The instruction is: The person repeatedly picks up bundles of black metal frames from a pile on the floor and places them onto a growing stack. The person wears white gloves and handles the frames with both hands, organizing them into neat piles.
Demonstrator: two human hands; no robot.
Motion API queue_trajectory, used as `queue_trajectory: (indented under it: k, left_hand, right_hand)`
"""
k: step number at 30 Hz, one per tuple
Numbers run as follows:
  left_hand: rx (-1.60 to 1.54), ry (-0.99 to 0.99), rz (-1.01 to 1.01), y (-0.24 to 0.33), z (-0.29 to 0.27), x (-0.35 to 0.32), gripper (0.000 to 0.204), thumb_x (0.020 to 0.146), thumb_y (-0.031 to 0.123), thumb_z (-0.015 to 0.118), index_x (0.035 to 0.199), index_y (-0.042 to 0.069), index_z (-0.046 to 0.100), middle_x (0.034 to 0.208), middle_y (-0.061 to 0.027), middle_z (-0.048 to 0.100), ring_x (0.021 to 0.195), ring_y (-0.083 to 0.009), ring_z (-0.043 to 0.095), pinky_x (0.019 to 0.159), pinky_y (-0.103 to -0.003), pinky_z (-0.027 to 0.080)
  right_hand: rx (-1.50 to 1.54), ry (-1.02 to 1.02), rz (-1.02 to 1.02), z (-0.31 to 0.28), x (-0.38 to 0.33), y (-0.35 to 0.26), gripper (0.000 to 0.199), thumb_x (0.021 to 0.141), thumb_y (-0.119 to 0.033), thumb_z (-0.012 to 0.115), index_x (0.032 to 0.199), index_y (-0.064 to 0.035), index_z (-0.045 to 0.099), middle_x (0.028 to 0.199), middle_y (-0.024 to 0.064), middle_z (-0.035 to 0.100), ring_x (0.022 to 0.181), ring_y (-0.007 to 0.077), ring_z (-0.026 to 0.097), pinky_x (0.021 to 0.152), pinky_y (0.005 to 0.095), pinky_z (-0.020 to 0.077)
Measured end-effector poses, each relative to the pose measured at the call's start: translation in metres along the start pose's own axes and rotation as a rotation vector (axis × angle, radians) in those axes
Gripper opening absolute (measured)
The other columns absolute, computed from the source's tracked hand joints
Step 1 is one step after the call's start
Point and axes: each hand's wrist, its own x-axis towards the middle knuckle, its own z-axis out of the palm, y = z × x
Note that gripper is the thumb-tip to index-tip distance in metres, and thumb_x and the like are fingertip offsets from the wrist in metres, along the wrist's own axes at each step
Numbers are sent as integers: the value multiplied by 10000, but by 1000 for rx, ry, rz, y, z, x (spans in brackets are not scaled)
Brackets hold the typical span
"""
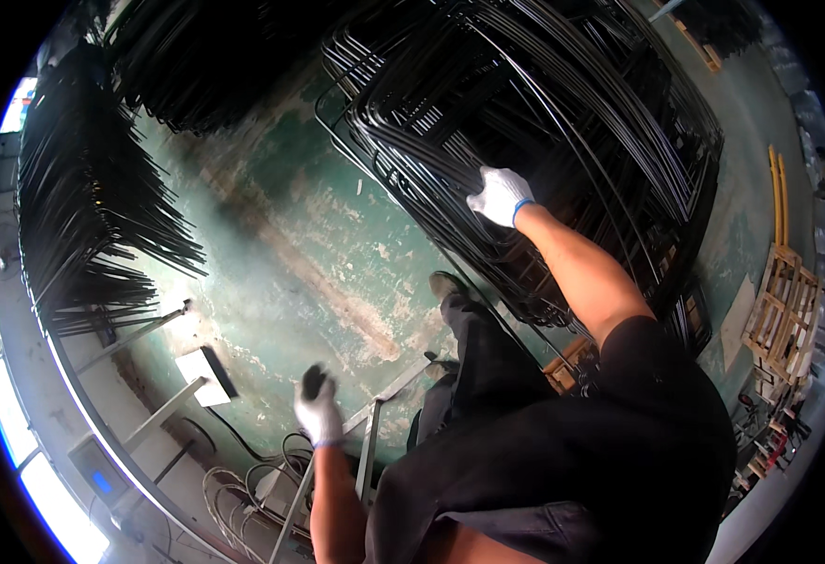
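Observation:
My right hand (501, 196), in a white glove with a blue cuff, reaches into a large stack of black bent metal tubes (412, 155). Its fingers curl round a tube at the stack's near side; the grip is partly hidden by the back of the hand. Low and to the left, my left hand (318, 411) wears a similar glove and hangs over the floor near a pale metal frame (371, 442). Motion blurs its dark fingertip area, so whether the fingers are spread or closed does not show.
Black rods (102, 216) hang in a dense row on the left. A white plate (207, 376) on a metal arm and coiled cables (234, 503) sit at lower left. Wooden pallets (781, 301) and yellow bars (778, 197) stand at right. Green worn floor (309, 254) lies between.

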Motion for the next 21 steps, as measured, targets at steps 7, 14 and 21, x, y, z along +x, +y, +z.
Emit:
queue_trajectory:
  k: [7,14,21]
  left_hand:
    - [-292,-426,-261,8,237,89,582,1061,170,741,1575,-33,560,1357,-173,760,1121,-303,768,951,-436,652]
    - [-147,-487,-491,-51,301,135,675,1000,209,753,1614,47,524,1230,-131,755,1059,-269,752,866,-405,600]
    - [872,-709,588,-38,315,126,336,1001,288,733,1233,51,788,1284,-214,801,1244,-400,746,1019,-481,603]
  right_hand:
    - [64,-34,-25,14,-52,-52,381,926,-349,774,1133,-32,743,1066,248,821,1057,457,790,966,551,631]
    - [112,-23,1,73,-70,-73,341,942,-276,789,1141,-14,699,1063,251,812,1049,457,791,926,550,634]
    - [122,-92,1,80,-84,-72,350,945,-320,783,1139,-41,700,1044,244,811,1020,470,784,903,567,626]
